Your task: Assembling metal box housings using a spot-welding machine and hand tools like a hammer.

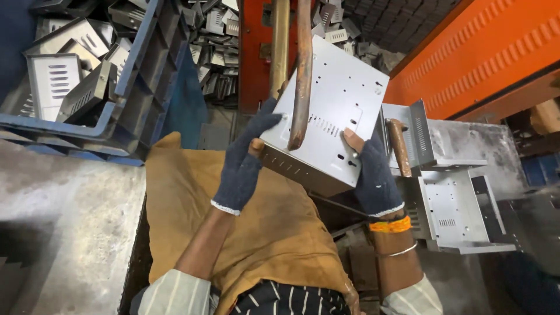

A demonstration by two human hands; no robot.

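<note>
We hold a grey sheet-metal housing point(335, 111) up in front of us, tilted, its broad perforated face with a row of louvre slots turned toward the camera. Our left hand point(245, 160), in a dark knitted glove with the fingertips cut away, is closed on the housing's lower left corner, fingers spread up along its edge. Our right hand point(370, 169), gloved the same way, grips the lower right edge, the bare thumb pressed flat on the face. An orange band and a thin metal bangle sit on the right wrist.

Two rusty vertical rods point(294, 70) stand just in front of the housing, crossing its left part; we cannot tell whether they touch it. Behind them rises an orange machine frame point(484, 52).

To the right, just beside the right hand, more formed grey housings point(452, 210) lie stacked on a worn metal surface point(466, 137), with a short rusty peg point(399, 146) standing between them and the held piece. At upper left a blue plastic crate point(131, 96) holds louvred grey metal parts, and further such parts are heaped on the floor beyond. A tan cloth point(274, 233) covers our lap.
</note>
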